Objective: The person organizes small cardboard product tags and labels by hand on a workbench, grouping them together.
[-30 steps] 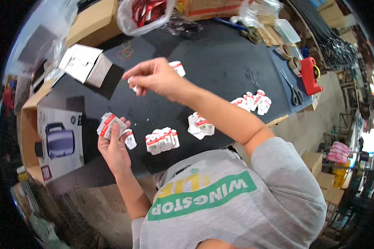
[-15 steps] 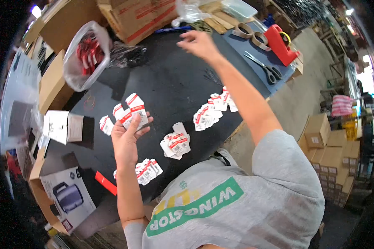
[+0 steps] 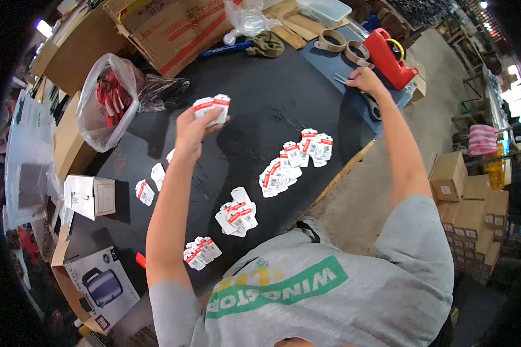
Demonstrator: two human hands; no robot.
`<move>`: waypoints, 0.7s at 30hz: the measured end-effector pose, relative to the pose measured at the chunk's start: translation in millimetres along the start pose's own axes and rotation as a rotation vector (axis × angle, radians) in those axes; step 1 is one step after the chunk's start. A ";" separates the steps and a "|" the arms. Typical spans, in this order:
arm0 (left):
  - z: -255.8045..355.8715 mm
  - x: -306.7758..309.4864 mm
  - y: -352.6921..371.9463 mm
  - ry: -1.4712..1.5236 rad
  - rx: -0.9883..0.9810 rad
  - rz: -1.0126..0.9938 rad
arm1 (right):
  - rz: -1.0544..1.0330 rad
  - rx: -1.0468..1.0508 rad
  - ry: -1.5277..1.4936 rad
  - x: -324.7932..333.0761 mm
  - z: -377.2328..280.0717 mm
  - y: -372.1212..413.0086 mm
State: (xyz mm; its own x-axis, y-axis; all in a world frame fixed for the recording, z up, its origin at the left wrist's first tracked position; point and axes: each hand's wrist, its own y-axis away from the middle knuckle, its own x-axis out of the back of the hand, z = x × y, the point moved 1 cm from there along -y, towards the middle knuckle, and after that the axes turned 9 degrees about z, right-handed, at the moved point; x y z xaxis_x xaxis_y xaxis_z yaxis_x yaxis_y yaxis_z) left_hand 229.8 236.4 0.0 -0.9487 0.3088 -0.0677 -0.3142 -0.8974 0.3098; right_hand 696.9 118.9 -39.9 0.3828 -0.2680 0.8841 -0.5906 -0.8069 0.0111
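My left hand (image 3: 192,132) is closed on a small bunch of white hang tags with red bands (image 3: 212,109), raised above the dark table. At the right, my right hand (image 3: 364,81) has its fingers closed over the middle of a pair of scissors (image 3: 374,107); the blade tips and the black handles show on either side of it. A spread-out row of similar tags (image 3: 295,159) lies near the table's right edge. Closer to my body are two more clusters of tags (image 3: 237,214) (image 3: 202,253). A few loose tags (image 3: 145,192) lie beside my left forearm.
Tape rolls (image 3: 330,41) and a red tape dispenser (image 3: 382,58) stand behind my right hand. A plastic bag of red items (image 3: 107,98), a large carton (image 3: 179,32) and a small white box (image 3: 91,196) line the far and left sides. A kettle box (image 3: 102,286) sits lower left.
My right hand has moved right and down from the far side of the table onto the scissors. My left hand has moved forward and up with its tags.
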 end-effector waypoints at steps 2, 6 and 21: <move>-7.1 -9.7 -18.8 -0.046 -0.005 -0.035 | -0.066 0.009 -0.011 -0.5 1.1 -3.7; -13.8 -22.7 -36.8 -0.077 0.022 -0.060 | -0.103 0.028 -0.052 0.4 -5.0 6.3; -17.1 -32.7 -62.5 -0.041 0.028 -0.015 | -0.152 0.108 -0.427 21.6 -119.1 44.7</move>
State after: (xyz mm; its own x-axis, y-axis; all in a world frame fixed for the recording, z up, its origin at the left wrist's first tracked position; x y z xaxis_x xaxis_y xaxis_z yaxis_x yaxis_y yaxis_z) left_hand 279.9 277.0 -33.3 -0.9415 0.3353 -0.0343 -0.3269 -0.8836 0.3351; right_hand 594.2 139.7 35.4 0.7313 -0.3168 0.6041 -0.4364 -0.8979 0.0574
